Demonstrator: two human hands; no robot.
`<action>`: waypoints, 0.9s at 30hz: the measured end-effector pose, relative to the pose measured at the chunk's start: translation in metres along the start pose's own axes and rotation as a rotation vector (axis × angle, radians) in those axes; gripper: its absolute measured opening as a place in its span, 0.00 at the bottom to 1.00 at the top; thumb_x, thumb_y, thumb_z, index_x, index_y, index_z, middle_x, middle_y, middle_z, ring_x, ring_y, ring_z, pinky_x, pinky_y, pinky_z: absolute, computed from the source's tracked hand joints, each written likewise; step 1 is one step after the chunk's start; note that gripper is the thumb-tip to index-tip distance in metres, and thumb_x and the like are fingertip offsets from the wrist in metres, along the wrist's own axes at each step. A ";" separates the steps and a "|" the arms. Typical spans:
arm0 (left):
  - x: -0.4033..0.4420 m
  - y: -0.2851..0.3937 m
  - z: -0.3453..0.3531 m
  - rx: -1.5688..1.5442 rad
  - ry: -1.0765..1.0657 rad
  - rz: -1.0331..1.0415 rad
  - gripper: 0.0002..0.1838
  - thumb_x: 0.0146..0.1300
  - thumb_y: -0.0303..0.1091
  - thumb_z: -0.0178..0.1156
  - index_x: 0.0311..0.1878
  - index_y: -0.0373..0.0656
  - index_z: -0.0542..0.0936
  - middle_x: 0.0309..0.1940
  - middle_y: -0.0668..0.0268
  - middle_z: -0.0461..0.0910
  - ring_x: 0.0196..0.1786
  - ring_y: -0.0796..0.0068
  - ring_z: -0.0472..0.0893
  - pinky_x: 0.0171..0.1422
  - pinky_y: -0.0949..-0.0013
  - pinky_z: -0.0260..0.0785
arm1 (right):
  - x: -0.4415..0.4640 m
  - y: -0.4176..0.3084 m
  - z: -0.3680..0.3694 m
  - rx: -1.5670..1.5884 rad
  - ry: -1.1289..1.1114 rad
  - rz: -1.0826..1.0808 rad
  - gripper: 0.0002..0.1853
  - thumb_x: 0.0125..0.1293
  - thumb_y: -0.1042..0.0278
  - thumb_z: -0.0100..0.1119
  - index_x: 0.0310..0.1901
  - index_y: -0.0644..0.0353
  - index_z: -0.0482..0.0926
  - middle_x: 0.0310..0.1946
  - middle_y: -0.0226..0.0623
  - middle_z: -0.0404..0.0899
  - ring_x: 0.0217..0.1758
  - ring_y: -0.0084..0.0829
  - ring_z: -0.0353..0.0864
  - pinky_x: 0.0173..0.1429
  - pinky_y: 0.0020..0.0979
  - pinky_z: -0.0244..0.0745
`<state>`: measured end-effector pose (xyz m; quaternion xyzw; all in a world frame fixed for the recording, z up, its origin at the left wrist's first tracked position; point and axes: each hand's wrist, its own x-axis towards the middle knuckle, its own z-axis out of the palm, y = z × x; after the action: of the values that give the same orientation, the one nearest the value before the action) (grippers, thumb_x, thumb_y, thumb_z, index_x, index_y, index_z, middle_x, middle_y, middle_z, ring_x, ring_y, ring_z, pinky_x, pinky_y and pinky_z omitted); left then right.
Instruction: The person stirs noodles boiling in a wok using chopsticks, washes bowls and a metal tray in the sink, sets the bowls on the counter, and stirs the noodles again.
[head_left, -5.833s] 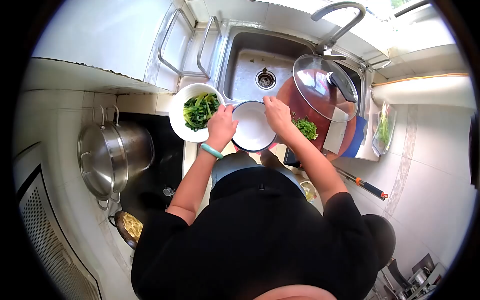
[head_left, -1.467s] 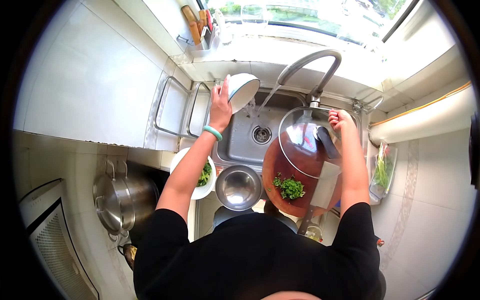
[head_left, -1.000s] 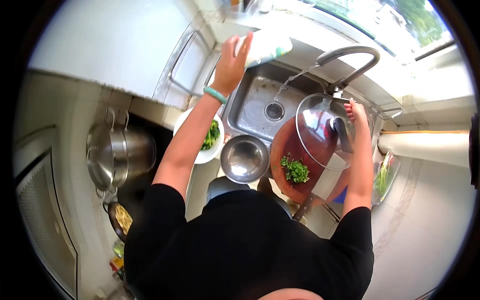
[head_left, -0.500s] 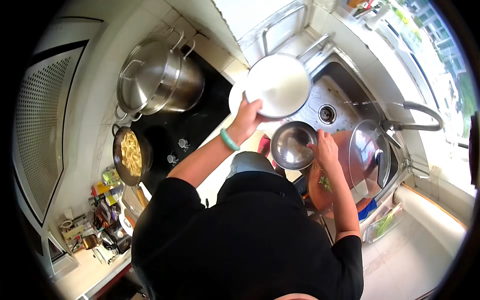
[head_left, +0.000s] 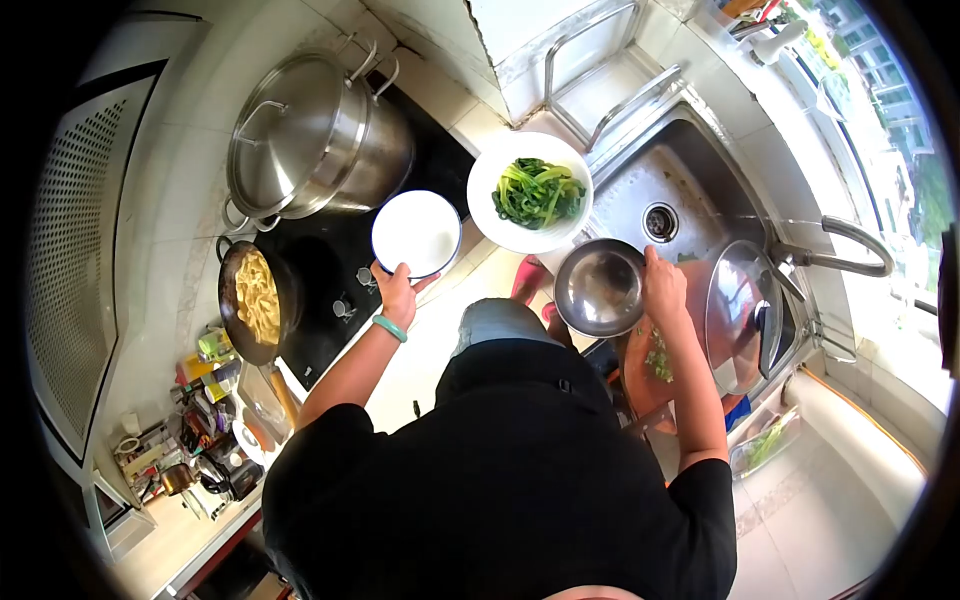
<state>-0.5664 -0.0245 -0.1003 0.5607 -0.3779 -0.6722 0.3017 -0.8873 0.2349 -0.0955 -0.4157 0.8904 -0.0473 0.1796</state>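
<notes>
My left hand (head_left: 397,297), with a green bangle at the wrist, grips the near edge of a white bowl (head_left: 416,236) with a thin blue rim. No food shows in this bowl, which is above the front edge of the black cooktop. My right hand (head_left: 663,286) is closed on the right edge of a shiny metal bowl (head_left: 598,287), held near the sink's front. Between and beyond the two bowls, a white plate (head_left: 481,205) carries cooked leafy greens (head_left: 540,194).
A large lidded steel pot (head_left: 330,140) and a frying pan (head_left: 285,300) of pale yellow food stand on the cooktop (head_left: 310,262). At right are the sink (head_left: 625,205), faucet (head_left: 850,262), a glass lid (head_left: 735,310) and a round cutting board (head_left: 638,372) with chopped greens.
The white bowl in my left hand has moved left and toward me, uncovering the plate of greens. My right hand has shifted slightly right with the metal bowl.
</notes>
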 end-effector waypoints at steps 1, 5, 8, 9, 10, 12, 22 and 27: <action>0.002 -0.002 -0.003 -0.011 0.036 -0.035 0.30 0.56 0.20 0.43 0.61 0.44 0.47 0.57 0.51 0.57 0.54 0.49 0.72 0.45 0.46 0.80 | 0.000 0.001 -0.003 0.014 -0.010 -0.008 0.09 0.58 0.76 0.46 0.41 0.60 0.67 0.26 0.50 0.77 0.30 0.52 0.79 0.34 0.48 0.73; 0.011 -0.012 -0.009 -0.048 0.107 -0.086 0.31 0.54 0.19 0.44 0.62 0.44 0.49 0.56 0.52 0.59 0.52 0.51 0.72 0.45 0.46 0.80 | -0.002 0.006 -0.010 0.081 0.017 -0.062 0.08 0.58 0.75 0.43 0.41 0.60 0.66 0.20 0.53 0.75 0.28 0.54 0.77 0.33 0.50 0.70; 0.012 -0.013 -0.005 -0.051 0.145 -0.097 0.29 0.53 0.19 0.45 0.60 0.42 0.52 0.52 0.53 0.64 0.50 0.53 0.74 0.45 0.47 0.80 | -0.004 0.009 -0.014 0.096 0.037 -0.083 0.08 0.58 0.75 0.43 0.40 0.60 0.66 0.19 0.54 0.74 0.27 0.54 0.77 0.32 0.50 0.69; 0.013 -0.013 -0.005 -0.045 0.154 -0.083 0.29 0.54 0.19 0.46 0.60 0.42 0.52 0.52 0.53 0.65 0.49 0.54 0.74 0.45 0.48 0.81 | -0.005 0.013 -0.014 0.129 0.057 -0.116 0.08 0.58 0.75 0.42 0.39 0.60 0.67 0.19 0.54 0.74 0.27 0.55 0.76 0.33 0.50 0.68; 0.015 -0.013 -0.005 -0.039 0.160 -0.072 0.28 0.54 0.19 0.46 0.60 0.42 0.53 0.51 0.53 0.65 0.48 0.55 0.74 0.44 0.48 0.81 | -0.005 0.016 -0.017 0.120 0.062 -0.100 0.08 0.58 0.75 0.42 0.39 0.60 0.67 0.19 0.54 0.74 0.27 0.55 0.76 0.33 0.50 0.68; 0.027 -0.025 -0.016 -0.014 0.176 -0.062 0.29 0.55 0.19 0.49 0.61 0.42 0.53 0.51 0.51 0.67 0.45 0.57 0.76 0.44 0.51 0.81 | -0.007 0.019 -0.023 0.190 0.068 -0.087 0.07 0.58 0.74 0.43 0.39 0.60 0.67 0.20 0.54 0.74 0.28 0.56 0.76 0.34 0.51 0.68; -0.008 0.005 0.013 0.370 0.228 0.009 0.25 0.59 0.39 0.59 0.56 0.45 0.61 0.52 0.65 0.69 0.48 0.75 0.69 0.43 0.72 0.61 | -0.033 0.039 -0.083 0.408 0.213 0.145 0.11 0.58 0.70 0.51 0.43 0.62 0.69 0.27 0.54 0.77 0.35 0.55 0.77 0.40 0.48 0.70; -0.074 0.062 0.172 0.196 -1.035 -0.302 0.33 0.67 0.49 0.46 0.70 0.48 0.49 0.54 0.59 0.70 0.55 0.65 0.72 0.51 0.63 0.69 | -0.041 0.055 -0.113 0.550 0.343 0.203 0.14 0.59 0.67 0.54 0.45 0.64 0.70 0.32 0.54 0.78 0.38 0.53 0.78 0.42 0.42 0.70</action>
<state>-0.7228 0.0332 0.0055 0.2303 -0.4532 -0.8577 -0.0769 -0.9440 0.2945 0.0081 -0.2468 0.8984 -0.3367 0.1362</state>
